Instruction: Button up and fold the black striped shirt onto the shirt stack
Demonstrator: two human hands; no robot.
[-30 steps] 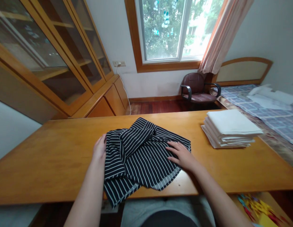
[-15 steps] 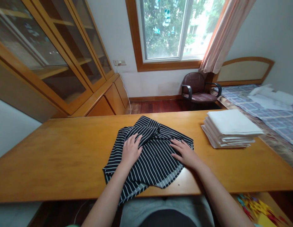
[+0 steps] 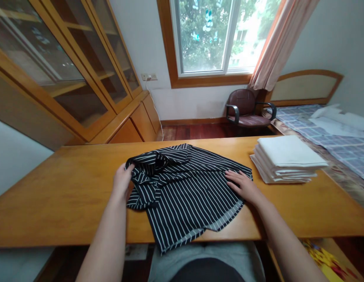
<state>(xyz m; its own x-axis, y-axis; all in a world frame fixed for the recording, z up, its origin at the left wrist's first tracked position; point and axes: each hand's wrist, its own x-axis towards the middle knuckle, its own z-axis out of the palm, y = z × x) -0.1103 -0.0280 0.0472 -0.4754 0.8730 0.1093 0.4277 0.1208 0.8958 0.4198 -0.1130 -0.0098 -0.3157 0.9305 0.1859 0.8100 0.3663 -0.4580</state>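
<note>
A black shirt with white stripes (image 3: 193, 192) lies on the wooden table (image 3: 67, 188) in front of me. Its left part is bunched up, while the right part is spread fairly flat, with the curved hem hanging slightly over the front edge. At the shirt's left end, my left hand (image 3: 122, 178) is closed on the bunched cloth, fingertips partly hidden by the fabric. Flat on the shirt's right side rests my right hand (image 3: 242, 184), its fingers stretched out and somewhat apart.
A stack of folded white cloths (image 3: 289, 158) stands on the table to the right. Beyond the table are a brown armchair (image 3: 246, 109) and a bed (image 3: 325, 129). A glass-door cabinet (image 3: 82, 70) rises at the left. Below the right front edge lies something yellow and red (image 3: 325, 256).
My left hand has moved left from the middle of the shirt and now grips its cloth, pulling that side out. My right hand has slid right, and the shirt is spread wider.
</note>
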